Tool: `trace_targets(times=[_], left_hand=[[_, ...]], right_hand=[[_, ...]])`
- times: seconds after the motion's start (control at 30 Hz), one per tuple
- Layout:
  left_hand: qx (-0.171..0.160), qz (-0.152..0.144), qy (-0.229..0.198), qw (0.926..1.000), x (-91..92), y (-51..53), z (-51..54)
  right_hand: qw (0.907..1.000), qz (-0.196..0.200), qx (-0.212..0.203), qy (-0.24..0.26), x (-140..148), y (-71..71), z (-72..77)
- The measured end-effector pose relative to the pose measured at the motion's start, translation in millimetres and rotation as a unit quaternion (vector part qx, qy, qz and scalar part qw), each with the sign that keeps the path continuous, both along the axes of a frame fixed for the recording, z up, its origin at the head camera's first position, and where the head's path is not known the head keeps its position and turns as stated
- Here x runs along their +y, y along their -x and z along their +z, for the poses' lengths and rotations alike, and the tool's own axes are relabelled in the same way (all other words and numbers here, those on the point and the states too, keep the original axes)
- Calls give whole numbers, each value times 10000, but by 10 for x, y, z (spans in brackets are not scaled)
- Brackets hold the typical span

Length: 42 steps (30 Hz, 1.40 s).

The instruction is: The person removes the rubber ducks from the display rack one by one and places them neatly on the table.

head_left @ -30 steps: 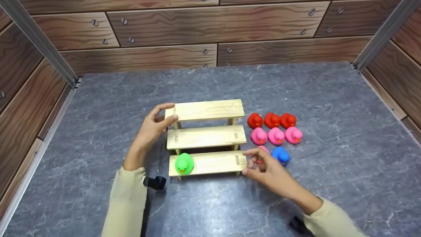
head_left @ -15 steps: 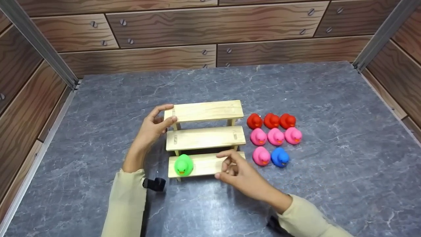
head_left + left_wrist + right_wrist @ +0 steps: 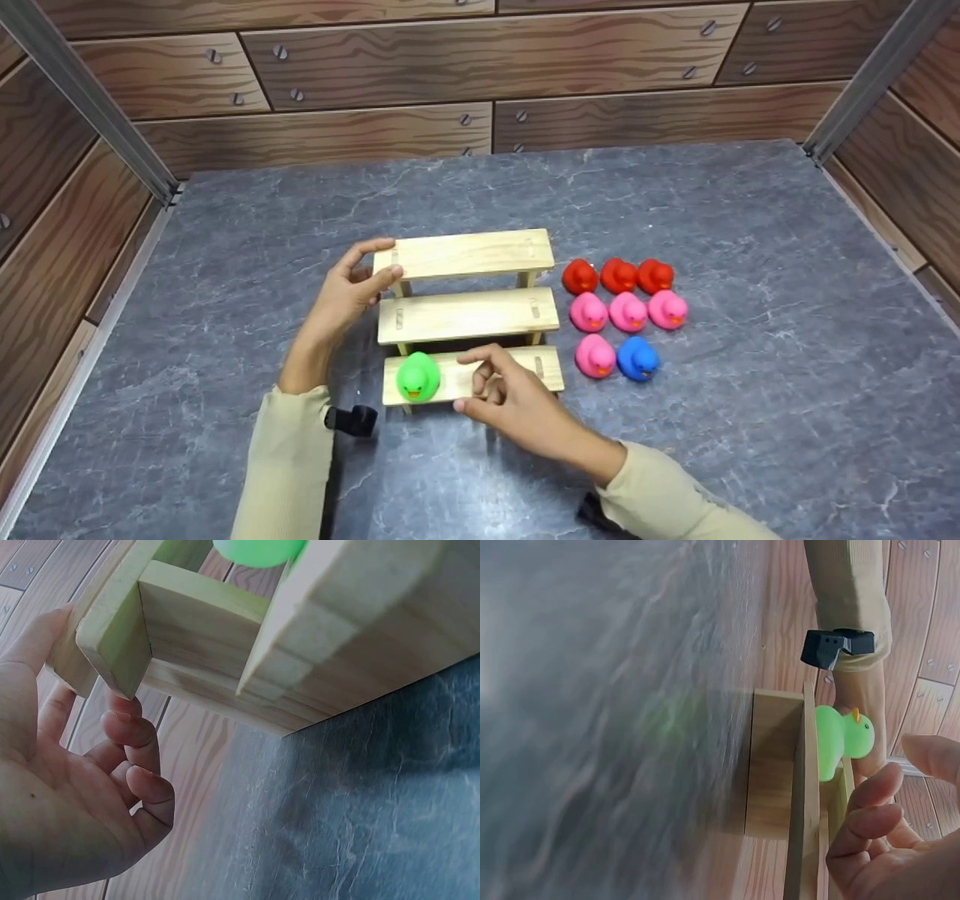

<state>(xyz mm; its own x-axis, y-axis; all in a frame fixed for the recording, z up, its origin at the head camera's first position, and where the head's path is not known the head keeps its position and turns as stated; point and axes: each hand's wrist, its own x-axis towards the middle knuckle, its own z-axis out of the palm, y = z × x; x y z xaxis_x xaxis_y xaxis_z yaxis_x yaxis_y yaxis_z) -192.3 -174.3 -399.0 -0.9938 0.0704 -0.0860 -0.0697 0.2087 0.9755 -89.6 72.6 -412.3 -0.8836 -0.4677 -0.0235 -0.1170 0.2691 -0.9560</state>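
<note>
A three-tier wooden step stand stands on the dark marbled table. My left hand holds the left end of its top step between thumb and index finger; the left wrist view shows the other fingers bent below. A green rubber duck sits at the left end of the lowest step, beak towards me. My right hand hovers over that step, right of the duck and apart from it. Its thumb and index finger are spread, with nothing between them. In the right wrist view the duck is in front of the loosely bent fingers.
To the stand's right are three red ducks in a row. In front of them come three pink ducks, then another pink duck beside a blue duck. Wood-patterned panels wall the table.
My right hand has moved left, from beside the front pink duck to over the lowest step near the green duck. The left hand keeps its hold on the stand.
</note>
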Motion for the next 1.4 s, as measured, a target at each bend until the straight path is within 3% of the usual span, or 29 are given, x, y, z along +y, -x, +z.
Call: trace_targets(times=[0.53,0.8,1.4], left_hand=[[118,-34,-15,9999,-15,-19,-5],[121,-16,-91,9999,-9,-6,5],[117,-61,-84,9999,-3,-3,-3]], right_hand=[[9975,-95,446,-535,-338,26,-7],[9874,-252,948,-1243,-431,26,-2],[9726,-331,1270,-1921,-485,22,-27]])
